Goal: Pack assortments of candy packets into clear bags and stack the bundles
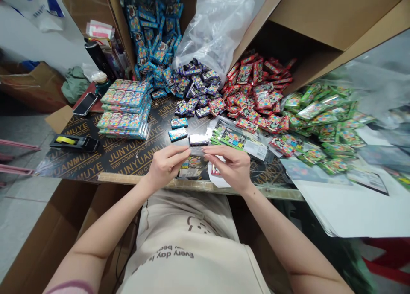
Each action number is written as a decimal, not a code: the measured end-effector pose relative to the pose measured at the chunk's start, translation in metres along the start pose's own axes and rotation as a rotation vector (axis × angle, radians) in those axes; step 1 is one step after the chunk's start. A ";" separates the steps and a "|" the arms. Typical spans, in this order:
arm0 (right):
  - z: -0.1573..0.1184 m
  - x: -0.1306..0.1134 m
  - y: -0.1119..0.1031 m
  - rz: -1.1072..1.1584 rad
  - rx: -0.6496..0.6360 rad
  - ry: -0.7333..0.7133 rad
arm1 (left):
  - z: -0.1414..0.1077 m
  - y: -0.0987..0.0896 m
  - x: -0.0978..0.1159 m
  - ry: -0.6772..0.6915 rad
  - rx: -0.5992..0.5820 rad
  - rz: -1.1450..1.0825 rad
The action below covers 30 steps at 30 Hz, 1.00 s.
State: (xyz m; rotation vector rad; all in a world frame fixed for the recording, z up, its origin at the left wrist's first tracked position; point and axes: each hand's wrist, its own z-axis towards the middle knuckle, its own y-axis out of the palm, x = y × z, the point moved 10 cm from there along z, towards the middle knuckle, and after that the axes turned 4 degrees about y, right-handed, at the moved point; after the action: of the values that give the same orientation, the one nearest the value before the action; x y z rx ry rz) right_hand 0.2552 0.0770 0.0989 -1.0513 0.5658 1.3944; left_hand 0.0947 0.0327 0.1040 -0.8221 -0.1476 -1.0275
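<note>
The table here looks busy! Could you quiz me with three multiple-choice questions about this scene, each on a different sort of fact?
1. Where is the phone?
A) Between the hands
B) Near the far left corner of the table
C) On the white sheets

2. What colour are the packets in the far left carton?
A) Red
B) Green
C) Blue

3. What state are the left hand and right hand in?
A) Bare
B) Gloved
C) Bandaged

Answers:
1. B, it lies left of the stacked packs.
2. C, blue wrappers fill that carton.
3. A, skin shows on both.
</note>
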 end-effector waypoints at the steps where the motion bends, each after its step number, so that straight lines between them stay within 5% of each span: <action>1: 0.000 0.002 0.000 0.012 -0.005 0.030 | 0.000 -0.001 0.001 0.008 0.011 0.004; 4: -0.004 -0.002 0.004 -0.056 -0.014 0.019 | 0.001 -0.003 0.003 0.022 0.051 0.000; 9: -0.022 -0.023 0.011 -0.173 -0.039 -0.259 | 0.001 -0.004 0.005 0.061 0.085 0.030; 13: 0.001 0.020 0.010 0.067 -0.168 0.016 | 0.002 -0.008 -0.004 0.024 0.097 0.009; 17: 0.034 0.072 0.010 -0.117 -0.041 0.129 | -0.024 -0.052 -0.050 -0.277 0.372 -0.011; 21: 0.044 0.129 0.070 -0.601 -0.237 0.221 | -0.100 -0.098 -0.103 -0.663 0.620 0.098; 23: 0.042 0.145 0.105 -0.772 -0.381 0.217 | -0.134 -0.108 -0.120 -0.790 0.559 0.177; 26: 0.045 0.144 0.144 -0.904 -0.525 0.093 | -0.158 -0.115 -0.125 -0.806 0.413 0.325; 30: 0.059 0.149 0.154 -0.966 -0.617 0.080 | -0.155 -0.110 -0.116 -0.757 0.335 0.375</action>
State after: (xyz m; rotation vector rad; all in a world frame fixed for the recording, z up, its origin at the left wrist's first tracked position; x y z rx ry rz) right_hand 0.1156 0.1809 -0.0391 -1.5805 -0.3543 0.6450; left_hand -0.0957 -0.0172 -0.0001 -0.8523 -0.7593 -0.2864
